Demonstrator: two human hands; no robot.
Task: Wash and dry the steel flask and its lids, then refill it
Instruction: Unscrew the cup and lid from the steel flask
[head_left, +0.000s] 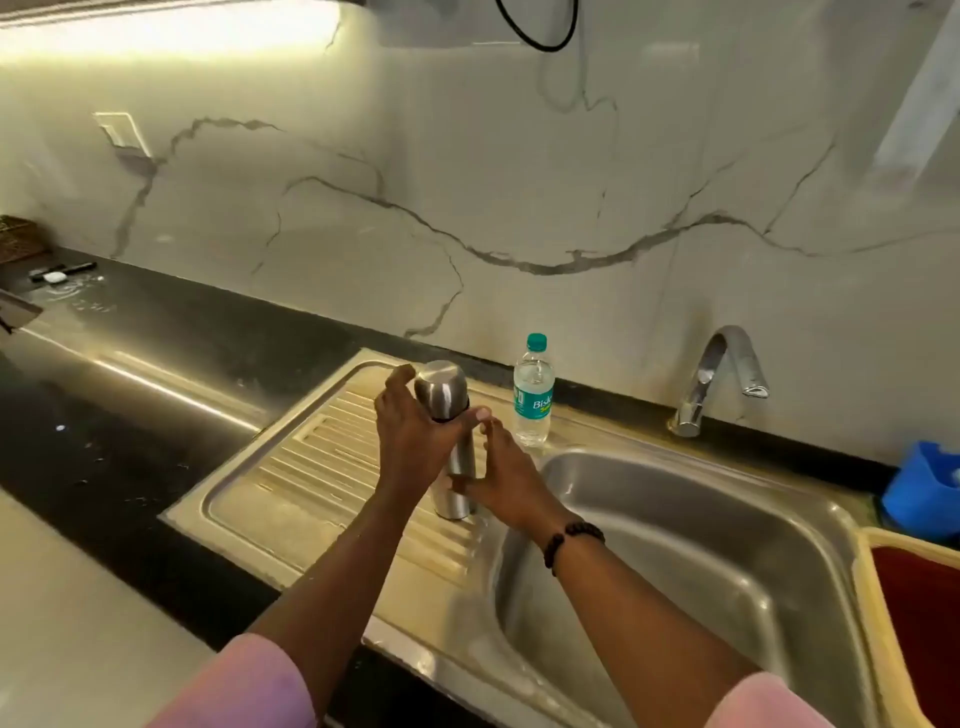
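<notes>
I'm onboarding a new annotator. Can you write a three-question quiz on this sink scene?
1. True or false: the steel flask stands upright on the ribbed drainboard.
2. What stands just behind the flask? A) a kettle B) a plastic water bottle C) a mug
3. Fill in: the left hand holds the flask near its ____.

Key:
1. True; the right hand is at its lower body, and its cap is on.
2. B; it has a green cap.
3. Top, beside the cap.
</notes>
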